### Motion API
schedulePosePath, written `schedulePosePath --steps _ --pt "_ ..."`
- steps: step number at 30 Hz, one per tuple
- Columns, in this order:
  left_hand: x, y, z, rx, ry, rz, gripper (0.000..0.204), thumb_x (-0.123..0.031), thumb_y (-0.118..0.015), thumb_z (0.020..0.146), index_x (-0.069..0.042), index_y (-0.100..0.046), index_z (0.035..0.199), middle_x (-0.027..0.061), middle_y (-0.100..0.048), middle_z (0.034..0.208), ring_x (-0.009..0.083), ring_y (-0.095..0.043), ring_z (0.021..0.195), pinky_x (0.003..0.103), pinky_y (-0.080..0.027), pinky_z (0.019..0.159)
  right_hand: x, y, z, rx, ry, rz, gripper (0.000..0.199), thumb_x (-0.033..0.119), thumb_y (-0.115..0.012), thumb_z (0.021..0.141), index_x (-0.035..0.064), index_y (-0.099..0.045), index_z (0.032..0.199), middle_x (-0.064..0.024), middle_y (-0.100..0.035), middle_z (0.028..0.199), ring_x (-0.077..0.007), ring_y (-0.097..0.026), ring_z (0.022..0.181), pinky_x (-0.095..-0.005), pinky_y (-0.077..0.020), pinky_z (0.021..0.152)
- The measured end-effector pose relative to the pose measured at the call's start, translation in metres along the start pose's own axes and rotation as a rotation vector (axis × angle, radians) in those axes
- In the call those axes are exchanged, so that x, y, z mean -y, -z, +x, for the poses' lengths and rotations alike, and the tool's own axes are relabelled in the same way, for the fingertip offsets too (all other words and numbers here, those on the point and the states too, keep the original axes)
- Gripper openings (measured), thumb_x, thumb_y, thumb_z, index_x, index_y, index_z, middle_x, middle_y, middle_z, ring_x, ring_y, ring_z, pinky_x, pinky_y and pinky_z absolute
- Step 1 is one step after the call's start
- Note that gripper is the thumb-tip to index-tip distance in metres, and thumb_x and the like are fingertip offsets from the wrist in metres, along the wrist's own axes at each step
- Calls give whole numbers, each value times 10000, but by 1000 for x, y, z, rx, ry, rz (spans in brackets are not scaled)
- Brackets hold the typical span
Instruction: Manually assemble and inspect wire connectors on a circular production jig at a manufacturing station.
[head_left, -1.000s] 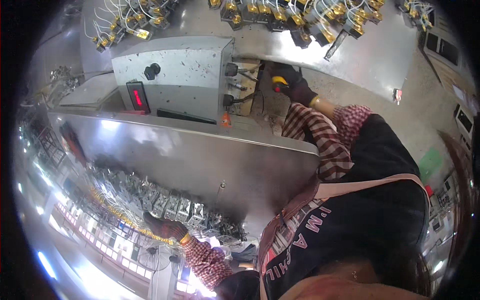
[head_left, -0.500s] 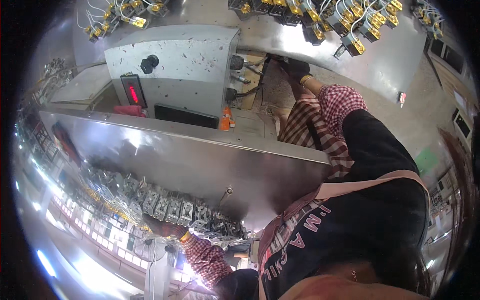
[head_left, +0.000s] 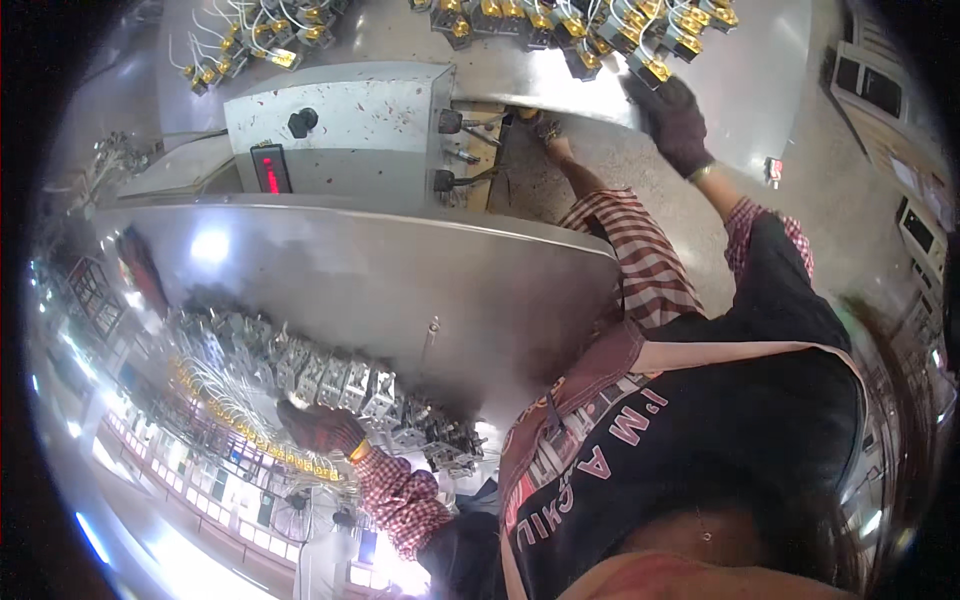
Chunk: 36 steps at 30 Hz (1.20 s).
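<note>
My right hand, in a dark glove, reaches over the steel tabletop at the upper right. Its stretched fingers lie at the lower end of a small dark block with brass terminals, the nearest of a cluster; a grip on it is not visible. At the lower left my left hand, gloved as well, lies along a row of grey metal blocks. White wires with brass ends run beside that row. The left fingers are dark and blurred, so what they hold is unclear.
A steel panel separates the two rows of blocks. Behind it stands a pale metal box with a black knob, a red-lit display and cables at its side. More wired blocks lie at the upper left. A small red-and-white item sits near the table edge.
My right hand has come from beside the box's cables up to the brass-terminal blocks. My left hand stays by the grey blocks. The view has shifted, hiding the orange box and pink cloth.
</note>
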<state>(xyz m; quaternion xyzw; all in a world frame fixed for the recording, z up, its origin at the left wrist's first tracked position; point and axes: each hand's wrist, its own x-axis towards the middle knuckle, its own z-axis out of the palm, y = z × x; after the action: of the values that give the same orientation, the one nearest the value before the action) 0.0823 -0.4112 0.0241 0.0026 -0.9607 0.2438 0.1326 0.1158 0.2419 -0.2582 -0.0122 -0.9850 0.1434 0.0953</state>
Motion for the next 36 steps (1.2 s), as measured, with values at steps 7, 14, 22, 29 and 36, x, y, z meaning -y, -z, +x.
schedulePosePath --steps 7,14,22,29,36 --pt "-56 18 34 -6 137 -79 316 -269 -592 1017 39 -645 1063 120 -680 926 253 -652 818 372 -543 804 -34 -9 60 256 -401 -92 402 393 -645 927 167 -672 1258 -161 -723 1120 -400 -689 980 -484 -565 849" --pt "-62 -15 26 64 201 -223 308 -275 -571 1008 -2 -699 1067 234 -696 978 434 -650 923 491 -507 847 -30 -31 26 544 -133 -46 298 352 -586 925 89 -697 1012 -205 -715 1024 -414 -699 913 -517 -563 785" --pt "-40 -70 15 -37 165 -48 274 -372 -683 911 -122 -679 1025 112 -700 897 334 -679 845 470 -531 718 103 72 68 219 290 553 307 80 -677 789 73 -623 1091 -131 -607 932 -366 -623 808 -409 -503 724" --pt "-34 -87 10 39 195 -70 345 -424 -600 966 -127 -696 1113 117 -723 1019 338 -690 927 479 -533 797 309 81 123 568 931 441 459 300 -640 938 174 -556 1371 -85 -624 1128 -299 -685 883 -435 -541 760" --pt "-49 -59 -39 5 153 -238 247 -328 -597 957 -112 -675 1050 118 -698 1004 344 -666 938 486 -507 825 275 34 187 340 693 472 392 223 -645 901 179 -638 1290 -74 -613 1374 -312 -705 1024 -437 -572 853"
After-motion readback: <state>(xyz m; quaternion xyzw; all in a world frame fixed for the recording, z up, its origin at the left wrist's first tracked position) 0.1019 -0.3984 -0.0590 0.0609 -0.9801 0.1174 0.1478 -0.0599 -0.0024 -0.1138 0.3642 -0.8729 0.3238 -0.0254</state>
